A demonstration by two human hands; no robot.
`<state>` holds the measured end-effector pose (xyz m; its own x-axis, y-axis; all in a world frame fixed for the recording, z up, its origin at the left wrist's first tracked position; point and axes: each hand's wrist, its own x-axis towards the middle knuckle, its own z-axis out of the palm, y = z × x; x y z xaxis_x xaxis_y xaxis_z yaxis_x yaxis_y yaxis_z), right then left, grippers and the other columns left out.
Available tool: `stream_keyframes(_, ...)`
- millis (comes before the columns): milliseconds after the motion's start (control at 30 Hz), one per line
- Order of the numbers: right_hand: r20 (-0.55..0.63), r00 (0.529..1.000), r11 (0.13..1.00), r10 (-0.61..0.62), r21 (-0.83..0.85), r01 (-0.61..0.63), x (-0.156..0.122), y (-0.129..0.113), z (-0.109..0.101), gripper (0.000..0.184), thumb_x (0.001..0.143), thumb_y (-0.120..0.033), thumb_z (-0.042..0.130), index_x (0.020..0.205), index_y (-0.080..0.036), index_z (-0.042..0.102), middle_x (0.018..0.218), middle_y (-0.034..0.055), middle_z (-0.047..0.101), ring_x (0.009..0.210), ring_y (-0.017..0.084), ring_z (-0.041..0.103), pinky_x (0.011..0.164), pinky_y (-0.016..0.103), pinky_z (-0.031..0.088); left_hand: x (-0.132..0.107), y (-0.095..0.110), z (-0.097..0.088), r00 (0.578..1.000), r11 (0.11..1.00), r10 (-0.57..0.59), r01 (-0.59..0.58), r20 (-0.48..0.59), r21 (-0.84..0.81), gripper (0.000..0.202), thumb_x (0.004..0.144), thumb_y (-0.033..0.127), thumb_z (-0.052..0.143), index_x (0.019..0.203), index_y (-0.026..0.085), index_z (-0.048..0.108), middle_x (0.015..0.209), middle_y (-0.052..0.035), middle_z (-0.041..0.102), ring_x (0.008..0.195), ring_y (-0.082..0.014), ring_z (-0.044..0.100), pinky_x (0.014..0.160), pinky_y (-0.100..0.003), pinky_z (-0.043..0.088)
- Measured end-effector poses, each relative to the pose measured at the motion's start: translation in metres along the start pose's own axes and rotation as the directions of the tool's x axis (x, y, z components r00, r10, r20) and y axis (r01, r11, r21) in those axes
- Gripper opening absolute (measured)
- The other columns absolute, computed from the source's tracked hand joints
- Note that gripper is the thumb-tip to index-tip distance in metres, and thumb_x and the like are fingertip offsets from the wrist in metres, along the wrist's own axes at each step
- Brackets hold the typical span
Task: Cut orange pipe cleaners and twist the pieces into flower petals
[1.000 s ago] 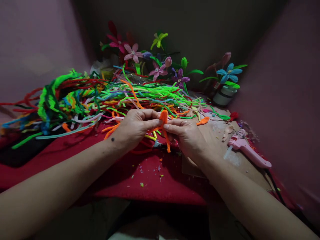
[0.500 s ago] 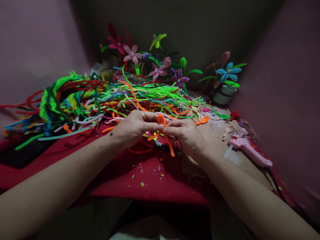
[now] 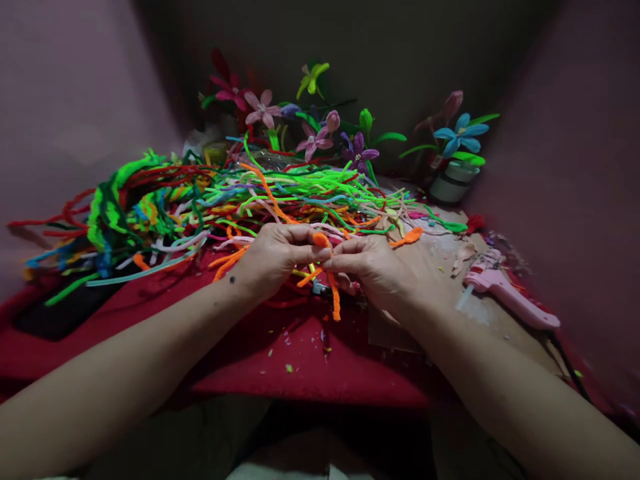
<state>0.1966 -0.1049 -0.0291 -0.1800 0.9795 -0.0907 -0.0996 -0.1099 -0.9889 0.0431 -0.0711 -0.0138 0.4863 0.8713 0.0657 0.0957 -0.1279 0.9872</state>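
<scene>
- Lying at the far left on the red cloth (image 3: 225,373), a flat black object (image 3: 60,317) is partly covered by pipe-cleaner ends.
- Beside it, looped green pipe cleaners (image 3: 100,220) are bunched, and the cloth beyond the hands is crowded by a tangled pile of pipe cleaners (image 3: 320,181).
- Behind the pile, a pale pink flower (image 3: 261,110), a yellow flower (image 3: 312,83) and a purple flower (image 3: 359,155) are displayed.
- The left hand (image 3: 275,257) is extended from the lower left, thumb and index finger pinching a folded orange pipe cleaner (image 3: 321,239).
- That piece is held at centre, before the pile, one end hanging; a tool (image 3: 320,288) beneath is half hidden by the hands.
- The right hand (image 3: 375,267) is angled in from the lower right, its thumb and index finger pressed together on the same piece, its other fingers curled below.
- Farther right, cardboard (image 3: 430,273) is topped by an orange petal shape (image 3: 412,237) and a pink glue gun (image 3: 515,293); behind, a jar (image 3: 454,183) is overhung by a blue flower (image 3: 461,135).
</scene>
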Motion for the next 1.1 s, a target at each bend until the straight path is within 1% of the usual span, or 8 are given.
stream_keyframes(200,-0.081,0.996,1.000,-0.025,0.000,0.025,-0.002,0.001,0.006,0.021,0.059,-0.013,0.060,0.041,-0.016,0.050,0.033,-0.0062,0.041,0.030,0.005,0.031,0.032,0.020,0.019,-0.004,0.006,0.005,0.975,0.957,0.177,-0.139,-0.135,0.254,0.011,0.072,0.027,0.064,0.072,0.017,0.069,0.071,-0.0003,0.066,0.070,-0.0146,0.058,0.066,-0.024,0.045)
stream_keyframes(433,-0.078,0.996,0.999,-0.032,0.009,0.033,-0.002,0.002,0.006,0.022,0.058,-0.012,0.058,0.038,-0.016,0.050,0.032,-0.0058,0.040,0.030,0.005,0.029,0.032,0.021,0.017,-0.004,0.004,0.004,0.898,0.774,0.426,-0.296,-0.114,0.560,0.011,0.074,0.029,0.063,0.071,0.021,0.069,0.076,-0.0034,0.066,0.075,-0.0162,0.058,0.074,-0.026,0.044)
stream_keyframes(500,-0.071,0.997,0.999,-0.040,0.014,0.041,-0.003,0.000,0.006,0.023,0.059,-0.013,0.058,0.038,-0.016,0.049,0.032,-0.0058,0.039,0.030,0.005,0.029,0.032,0.021,0.017,-0.002,0.007,0.004,0.924,0.852,0.344,-0.234,-0.164,0.468,0.010,0.073,0.028,0.064,0.069,0.020,0.069,0.072,-0.0026,0.064,0.069,-0.0148,0.056,0.067,-0.025,0.044)
stream_keyframes(633,-0.106,0.994,0.999,-0.033,-0.007,0.033,-0.004,-0.001,0.006,0.023,0.058,-0.014,0.058,0.038,-0.017,0.048,0.032,-0.0058,0.039,0.030,0.005,0.029,0.033,0.021,0.017,0.005,0.007,-0.002,0.969,0.997,0.074,-0.066,-0.235,0.040,0.015,0.074,0.032,0.065,0.075,0.017,0.066,0.059,0.0025,0.054,0.050,-0.0086,0.045,0.048,-0.021,0.037)
stream_keyframes(700,-0.125,0.992,1.000,-0.028,-0.011,0.027,-0.003,0.000,0.005,0.022,0.058,-0.014,0.058,0.039,-0.017,0.049,0.032,-0.0059,0.040,0.030,0.005,0.029,0.033,0.021,0.017,0.007,0.003,-0.006,0.988,0.999,0.019,-0.024,-0.156,-0.034,0.019,0.072,0.034,0.066,0.081,0.016,0.067,0.061,0.0025,0.056,0.050,-0.0073,0.044,0.046,-0.020,0.035)
stream_keyframes(833,-0.124,0.992,0.997,-0.029,-0.074,0.020,0.000,0.003,0.001,0.018,0.059,-0.016,0.061,0.043,-0.015,0.052,0.034,-0.0059,0.042,0.032,0.004,0.030,0.035,0.021,0.020,0.005,-0.002,-0.005,0.997,0.993,-0.060,0.054,0.057,0.101,0.017,0.071,0.030,0.066,0.073,0.013,0.068,0.056,0.0023,0.056,0.048,-0.0066,0.043,0.046,-0.019,0.033)
stream_keyframes(967,-0.118,0.993,0.993,-0.026,-0.114,0.012,0.000,0.006,0.000,0.013,0.058,-0.016,0.062,0.047,-0.014,0.055,0.037,-0.0059,0.044,0.035,0.004,0.033,0.037,0.021,0.021,0.000,-0.003,0.005,0.991,0.962,0.123,-0.106,-0.056,0.254,0.013,0.070,0.025,0.066,0.065,0.012,0.068,0.059,0.0008,0.059,0.056,-0.0095,0.050,0.054,-0.021,0.038)
stream_keyframes(1100,-0.094,0.996,0.999,0.005,-0.037,-0.008,-0.001,0.004,0.003,0.016,0.058,-0.015,0.059,0.044,-0.015,0.051,0.036,-0.0069,0.040,0.033,0.004,0.029,0.037,0.022,0.018,-0.001,-0.004,0.011,0.920,0.840,0.375,-0.284,-0.116,0.462,0.016,0.072,0.021,0.063,0.059,0.012,0.064,0.058,0.0010,0.057,0.059,-0.0098,0.050,0.058,-0.022,0.039)
